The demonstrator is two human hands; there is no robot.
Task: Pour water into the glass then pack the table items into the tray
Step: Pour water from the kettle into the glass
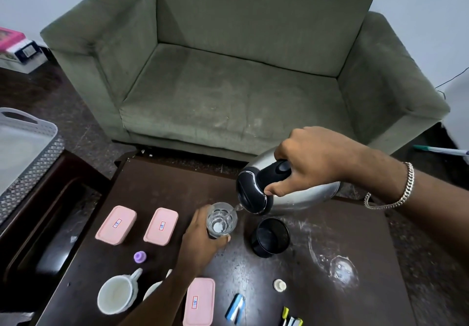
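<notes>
Kettle (286, 191) is gripped by right hand (317, 160), tipped over glass (222, 220) mid-counter, which is steadied by left hand (203, 239). Thin stream; an overtilt could overshoot the rim and spill. Tray (33, 163) sits off the counter's left edge.

A home living room: green armchair (243, 71) behind a dark coffee table (162, 186).

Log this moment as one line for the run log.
phase: pouring | right hand: tilting kettle | left hand: steadying glass | tray: unpacked
</notes>
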